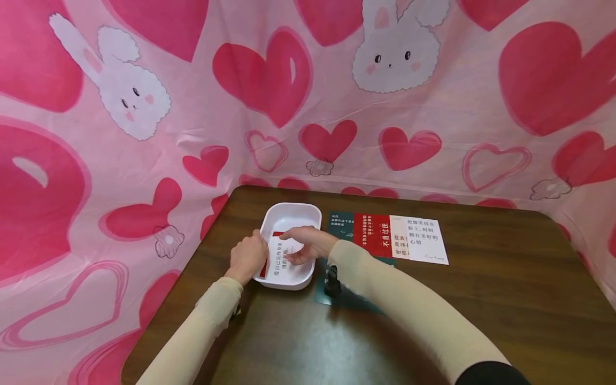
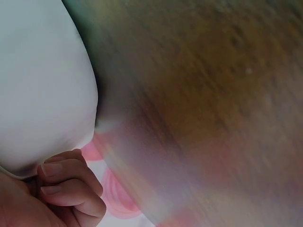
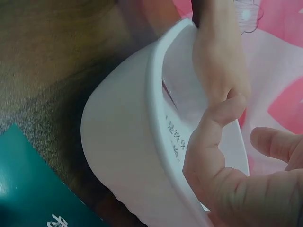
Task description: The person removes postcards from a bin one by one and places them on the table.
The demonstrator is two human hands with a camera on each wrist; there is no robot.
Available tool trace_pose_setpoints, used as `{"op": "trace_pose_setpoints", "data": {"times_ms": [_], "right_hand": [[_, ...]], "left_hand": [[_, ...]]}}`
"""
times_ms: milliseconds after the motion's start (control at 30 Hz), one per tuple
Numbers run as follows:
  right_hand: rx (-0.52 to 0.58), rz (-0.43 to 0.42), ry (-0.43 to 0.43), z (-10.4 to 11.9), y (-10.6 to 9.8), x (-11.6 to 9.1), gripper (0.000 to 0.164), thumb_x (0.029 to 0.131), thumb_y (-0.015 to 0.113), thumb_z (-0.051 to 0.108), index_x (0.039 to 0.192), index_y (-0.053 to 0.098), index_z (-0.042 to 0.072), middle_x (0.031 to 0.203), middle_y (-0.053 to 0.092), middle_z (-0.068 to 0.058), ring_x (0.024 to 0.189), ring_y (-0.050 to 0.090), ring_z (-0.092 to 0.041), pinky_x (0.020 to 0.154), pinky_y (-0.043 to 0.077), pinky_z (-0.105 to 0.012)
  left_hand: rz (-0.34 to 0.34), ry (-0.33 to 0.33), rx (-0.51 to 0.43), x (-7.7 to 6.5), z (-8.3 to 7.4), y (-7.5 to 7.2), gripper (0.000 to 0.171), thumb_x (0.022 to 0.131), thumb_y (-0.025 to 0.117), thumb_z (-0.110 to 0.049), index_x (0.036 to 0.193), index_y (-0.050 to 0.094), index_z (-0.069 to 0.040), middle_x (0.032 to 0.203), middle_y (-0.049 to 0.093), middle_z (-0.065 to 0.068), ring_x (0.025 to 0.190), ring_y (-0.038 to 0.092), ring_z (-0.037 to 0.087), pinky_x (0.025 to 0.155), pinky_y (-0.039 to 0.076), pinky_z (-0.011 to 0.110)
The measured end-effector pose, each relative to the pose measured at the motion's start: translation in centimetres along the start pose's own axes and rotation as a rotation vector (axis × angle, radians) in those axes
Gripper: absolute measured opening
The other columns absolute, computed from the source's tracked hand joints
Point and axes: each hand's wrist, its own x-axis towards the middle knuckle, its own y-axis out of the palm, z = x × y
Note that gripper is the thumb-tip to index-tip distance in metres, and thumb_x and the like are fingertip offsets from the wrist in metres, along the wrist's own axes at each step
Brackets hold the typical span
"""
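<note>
A white plastic basin (image 1: pixel 294 217) stands on the table, with a white card (image 1: pixel 277 262) printed with dark characters lying inside it. Red edges of another card (image 1: pixel 263 269) show from under the white one. At the basin's left side my left hand (image 1: pixel 246 256) grips the rim; its curled fingers (image 2: pixel 71 187) appear in the left wrist view. My right hand (image 1: pixel 310 245) reaches over the right rim above the white card, thumb and fingers apart. In the right wrist view, nothing shows between this hand's thumb and bent forefinger (image 3: pixel 208 142).
Right of the basin, several cards lie overlapping in a row: dark green (image 1: pixel 340 219), red (image 1: pixel 372 235) and white (image 1: pixel 428 240). A teal card (image 1: pixel 356 302) lies partly under the right forearm. Pink heart-patterned cloth (image 1: pixel 269 155) hangs behind and left of the wooden table (image 1: pixel 505 278).
</note>
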Motion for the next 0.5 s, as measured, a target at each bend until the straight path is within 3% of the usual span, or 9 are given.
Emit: {"op": "trace_pose_setpoints", "data": {"times_ms": [267, 500], "right_hand": [[0.052, -0.010, 0.000, -0.25, -0.01, 0.54, 0.066, 0.100, 0.070, 0.020, 0.154, 0.035, 0.003, 0.128, 0.051, -0.023, 0.078, 0.060, -0.025, 0.070, 0.059, -0.028], [0.052, -0.013, -0.021, -0.09, -0.11, 0.43, 0.065, 0.100, 0.070, 0.020, 0.153, 0.037, 0.001, 0.122, 0.050, -0.021, 0.078, 0.057, -0.022, 0.069, 0.058, -0.025]], "left_hand": [[0.000, 0.007, 0.007, -0.02, -0.13, 0.13, 0.040, 0.107, 0.055, -0.026, 0.131, 0.054, 0.006, 0.098, 0.068, 0.022, 0.079, 0.069, 0.036, 0.076, 0.062, 0.056], [-0.011, -0.003, 0.011, 0.22, 0.06, 0.28, 0.038, 0.108, 0.054, -0.026, 0.129, 0.054, 0.005, 0.094, 0.066, 0.021, 0.078, 0.067, 0.035, 0.075, 0.061, 0.055]]}}
